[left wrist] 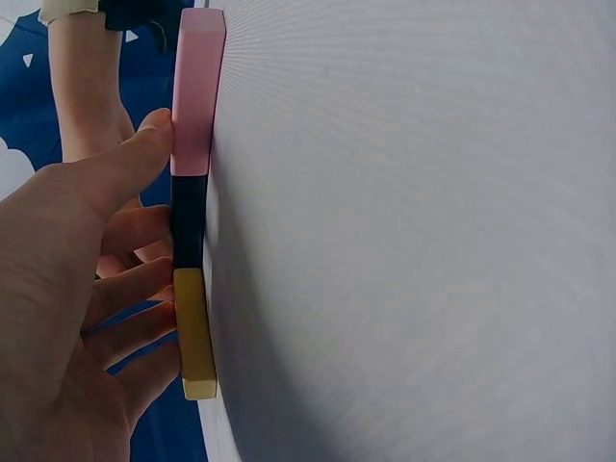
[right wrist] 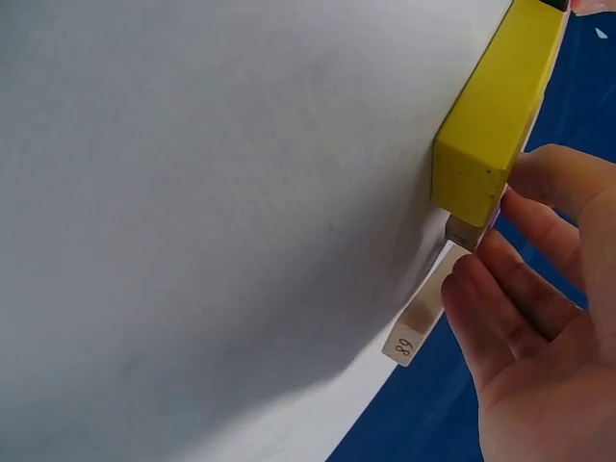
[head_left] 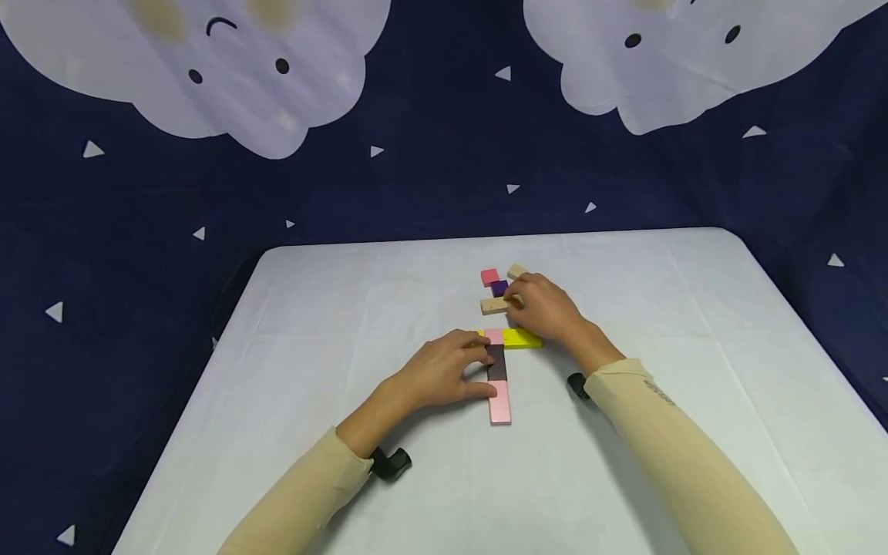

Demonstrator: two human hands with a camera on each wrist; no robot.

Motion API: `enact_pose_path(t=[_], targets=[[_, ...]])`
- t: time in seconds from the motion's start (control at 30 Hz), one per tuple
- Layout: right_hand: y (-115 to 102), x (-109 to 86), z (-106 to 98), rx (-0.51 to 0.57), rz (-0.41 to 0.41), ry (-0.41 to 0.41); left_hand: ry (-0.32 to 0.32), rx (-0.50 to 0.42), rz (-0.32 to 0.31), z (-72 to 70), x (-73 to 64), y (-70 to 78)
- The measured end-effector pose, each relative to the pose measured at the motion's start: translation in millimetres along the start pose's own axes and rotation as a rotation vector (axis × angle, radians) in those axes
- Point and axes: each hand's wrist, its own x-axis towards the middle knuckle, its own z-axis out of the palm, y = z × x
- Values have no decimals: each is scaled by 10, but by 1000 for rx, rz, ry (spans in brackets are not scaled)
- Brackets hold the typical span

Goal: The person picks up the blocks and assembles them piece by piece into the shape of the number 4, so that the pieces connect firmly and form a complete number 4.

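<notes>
At the lower left of the frame a beige left sleeve (head_left: 298, 493) ends by a black wrist camera (head_left: 391, 465); the beige right sleeve (head_left: 680, 455), lower right, bears small dark lettering too fine to read. Both sleeves are cut off by the bottom edge.

Just below centre, a long pink block (head_left: 499, 403) abuts a dark block (head_left: 496, 364), with a small pink block (head_left: 493, 337) above it. The left hand (head_left: 442, 371) has its fingers parted, thumb touching the long pink block's side, fingertips along the dark block and a yellow piece (left wrist: 194, 327), mostly hidden in the head view. A yellow block (head_left: 523, 339) extends right of the small pink one.

Beyond, the right hand (head_left: 546, 310) bends its fingers narrowly at a wooden block (head_left: 493, 307) and a purple block (head_left: 499, 288); whether they pinch either cannot be told. Farther up lie a red block (head_left: 489, 277) and a second wooden block (head_left: 516, 271), partly covered. One pale wooden end in the right wrist view carries a number, 68 or 89.

The table (head_left: 388, 293) has a white, faintly creased cover; behind hangs a navy backdrop (head_left: 444, 193) with clouds (head_left: 229, 92) and white triangles (head_left: 93, 149).
</notes>
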Motion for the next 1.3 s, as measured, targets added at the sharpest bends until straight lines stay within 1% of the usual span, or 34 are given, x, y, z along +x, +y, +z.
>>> enact_pose_path(t=[0.2,0.43,0.83,1.13,1.3], targets=[[7,21,22,-21,21,-10,16,-1,5,4,-11,-4],[11,18,41,-3,3,-25,13,-2,2,11,-21,-6],[25,26,67,-1,9,-19,15,-2,0,20,-24,-19],[17,0,62,33,8,-28,10,-3,-8,20,-18,-18],[23,-1,91,25,10,-19,13,-9,-11,29,-19,-22]])
